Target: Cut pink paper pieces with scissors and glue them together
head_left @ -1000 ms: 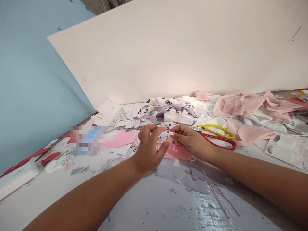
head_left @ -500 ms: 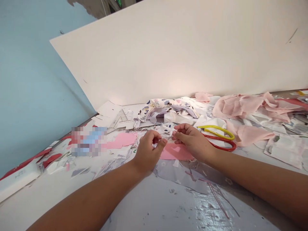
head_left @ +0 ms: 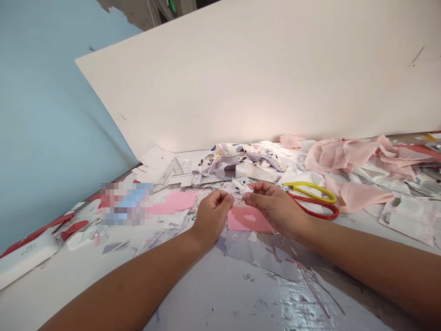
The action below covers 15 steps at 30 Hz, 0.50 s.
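Observation:
Between my two hands is a small white scrap of fabric [head_left: 237, 186] with dark printed marks. My left hand [head_left: 214, 212] pinches its left edge between thumb and finger. My right hand [head_left: 272, 202] pinches the right edge the same way. Below them lies a pink paper piece [head_left: 248, 219] with a lighter patch on it. Just beyond my right hand rest scissors with one yellow and one red handle [head_left: 313, 201]; their blades are partly hidden behind my fingers. A floral-print cloth [head_left: 237, 151] is heaped behind my hands.
Peach fabric scraps [head_left: 347, 154] pile up at the right. Left of my hands are another pink piece [head_left: 175, 202], red scraps [head_left: 74, 229] and a white box-like object [head_left: 29, 257]. A large white board [head_left: 248, 78] leans behind the grey tabletop [head_left: 213, 294], which carries many paper clippings.
My left thumb and finger have closed onto the scrap's left edge. My right hand has shifted slightly down, and more of the pink piece shows.

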### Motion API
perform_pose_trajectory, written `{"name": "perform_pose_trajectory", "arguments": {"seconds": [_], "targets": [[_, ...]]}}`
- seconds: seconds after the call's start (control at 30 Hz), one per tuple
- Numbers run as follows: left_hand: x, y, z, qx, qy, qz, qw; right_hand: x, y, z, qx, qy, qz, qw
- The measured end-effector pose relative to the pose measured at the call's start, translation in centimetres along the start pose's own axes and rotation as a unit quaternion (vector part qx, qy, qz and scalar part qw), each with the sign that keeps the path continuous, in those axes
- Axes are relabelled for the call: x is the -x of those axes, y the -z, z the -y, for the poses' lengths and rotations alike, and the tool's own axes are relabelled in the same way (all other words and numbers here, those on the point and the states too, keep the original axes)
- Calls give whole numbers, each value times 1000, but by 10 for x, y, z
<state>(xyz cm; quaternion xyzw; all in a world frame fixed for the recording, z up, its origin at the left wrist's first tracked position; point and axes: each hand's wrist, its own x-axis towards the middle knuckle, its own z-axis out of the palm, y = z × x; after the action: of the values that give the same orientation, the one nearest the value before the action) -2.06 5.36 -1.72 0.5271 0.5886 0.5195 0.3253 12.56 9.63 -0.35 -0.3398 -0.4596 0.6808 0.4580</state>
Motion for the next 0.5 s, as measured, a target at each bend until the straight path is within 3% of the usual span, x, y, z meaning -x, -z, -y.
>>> {"name": "perform_pose_trajectory", "arguments": {"seconds": [0.1,0.3,0.5], "targets": [[-2,0,0,-20,-12,-10,1000,-1,-1,5,-95,-86,46,991],[-2,2,-5,-69,-53,20,996,4,-3,7,-105,-151,142,973],[5,1,-8,-186,-147,89,967,6,-5,5,-113,-125,200,965]]}}
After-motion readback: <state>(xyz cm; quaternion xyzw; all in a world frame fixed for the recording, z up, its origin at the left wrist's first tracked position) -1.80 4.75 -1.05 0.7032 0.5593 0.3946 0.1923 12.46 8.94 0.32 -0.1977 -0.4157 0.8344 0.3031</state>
